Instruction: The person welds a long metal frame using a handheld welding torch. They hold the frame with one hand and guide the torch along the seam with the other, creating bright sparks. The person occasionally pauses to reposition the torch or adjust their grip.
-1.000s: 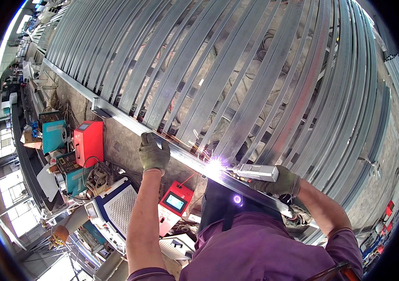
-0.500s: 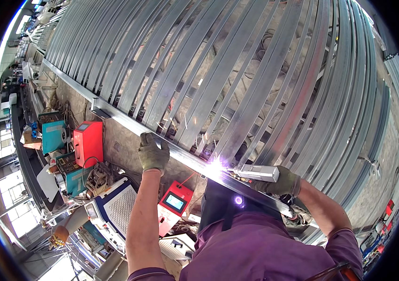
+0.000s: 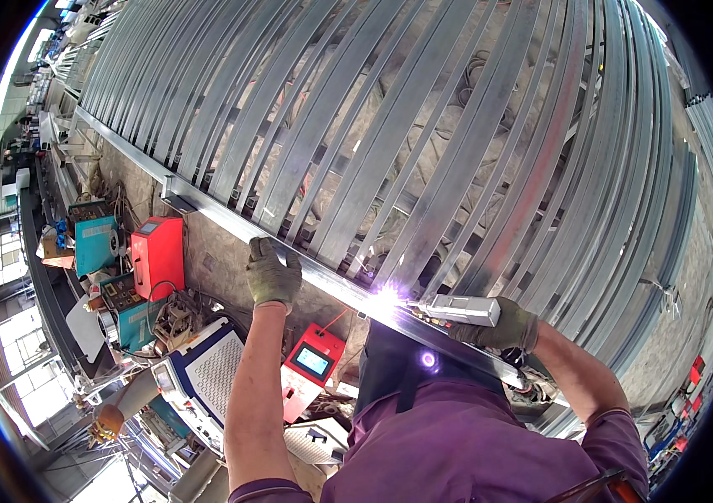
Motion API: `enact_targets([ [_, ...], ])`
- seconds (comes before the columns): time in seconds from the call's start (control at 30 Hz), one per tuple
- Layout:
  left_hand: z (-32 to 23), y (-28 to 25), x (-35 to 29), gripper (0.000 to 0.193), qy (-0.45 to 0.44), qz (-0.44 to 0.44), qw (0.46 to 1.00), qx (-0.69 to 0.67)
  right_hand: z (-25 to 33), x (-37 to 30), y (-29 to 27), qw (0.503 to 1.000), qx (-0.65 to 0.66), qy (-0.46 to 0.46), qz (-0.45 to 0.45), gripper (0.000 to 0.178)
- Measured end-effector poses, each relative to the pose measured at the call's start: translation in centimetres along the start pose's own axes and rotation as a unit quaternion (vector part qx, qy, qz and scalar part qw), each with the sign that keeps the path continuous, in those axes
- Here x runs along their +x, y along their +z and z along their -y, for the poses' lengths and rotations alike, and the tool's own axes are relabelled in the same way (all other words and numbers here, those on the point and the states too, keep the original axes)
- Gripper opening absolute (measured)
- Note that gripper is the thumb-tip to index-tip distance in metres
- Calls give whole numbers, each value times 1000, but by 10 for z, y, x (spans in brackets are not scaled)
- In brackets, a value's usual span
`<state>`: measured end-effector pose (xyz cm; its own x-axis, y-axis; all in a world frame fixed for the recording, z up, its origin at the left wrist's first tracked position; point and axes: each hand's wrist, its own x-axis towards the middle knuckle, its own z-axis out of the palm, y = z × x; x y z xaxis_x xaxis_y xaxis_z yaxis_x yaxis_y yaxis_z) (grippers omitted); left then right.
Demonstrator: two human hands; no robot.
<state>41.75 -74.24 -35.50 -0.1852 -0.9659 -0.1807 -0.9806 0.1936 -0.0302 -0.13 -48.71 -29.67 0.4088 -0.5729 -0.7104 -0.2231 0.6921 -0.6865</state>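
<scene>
My right hand (image 3: 507,325), in a grey-green work glove, is closed round a silver welding gun (image 3: 465,309). The gun's tip points left at a bright white-violet weld spot (image 3: 387,302) on the long metal rail (image 3: 335,283). There the rail meets the ends of grey metal bars (image 3: 365,205), which run away from me. My left hand (image 3: 275,275), gloved alike, lies left of the glare with its fingers bent over the rail's edge. Glare hides the joint and the gun's very tip.
A red machine with a lit screen (image 3: 313,360) stands below the rail, near my left forearm. Further left are another red machine (image 3: 158,256), teal machines (image 3: 130,310) and a perforated-top unit (image 3: 227,369). Cables lie on the floor between the bars.
Fewer sparks fly up from the weld over the bars. Both hands and the welding gun stay almost in place.
</scene>
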Motion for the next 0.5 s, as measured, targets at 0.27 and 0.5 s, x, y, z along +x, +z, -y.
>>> enact_targets([
  [0.27,1,2,1,64,-1,-2,1000,-1,8,-5,-3,1000,-15,11,0,74],
  [0.5,6,11,-2,64,16,-52,998,26,-9,-3,-1,1000,-9,1,0,76],
])
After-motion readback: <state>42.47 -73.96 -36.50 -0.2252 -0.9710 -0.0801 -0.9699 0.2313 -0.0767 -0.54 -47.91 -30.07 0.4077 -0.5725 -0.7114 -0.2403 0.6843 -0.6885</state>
